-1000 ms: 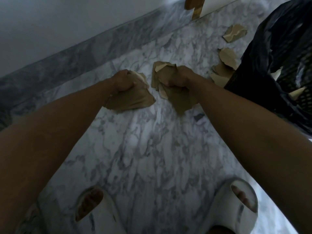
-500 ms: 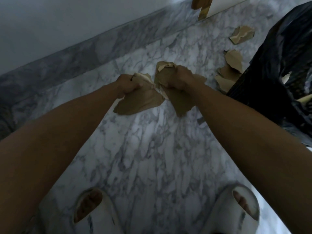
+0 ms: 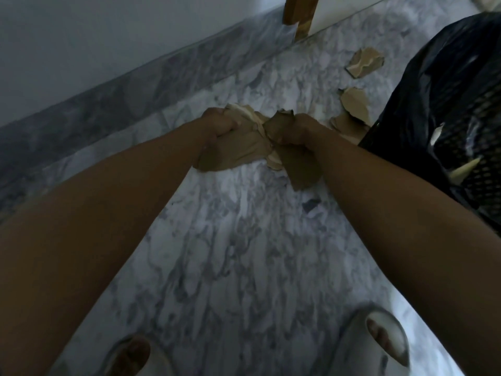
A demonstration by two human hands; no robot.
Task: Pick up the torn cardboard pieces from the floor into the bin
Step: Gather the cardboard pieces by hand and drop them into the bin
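1. Cardboard pieces are the job here, but the biggest thing in view is the marble floor (image 3: 244, 253), white with grey veins, edged by a grey skirting (image 3: 135, 85) under a pale wall.
2. Next is the bin (image 3: 447, 104) at the right edge, lined with a black bag; pale scraps show inside it against dark mesh.
3. Two white slippers (image 3: 379, 346) stand at the bottom of the view.
4. The left hand (image 3: 219, 123) is fisted tight round a wad of torn brown cardboard (image 3: 238, 147), held up off the floor.
5. The right hand (image 3: 295, 131) clenches its own bunch of cardboard (image 3: 301, 169), touching the left wad.
6. Loose cardboard pieces (image 3: 355, 104) lie on the floor just beside the bin, with one further piece (image 3: 364, 62) near the wall.
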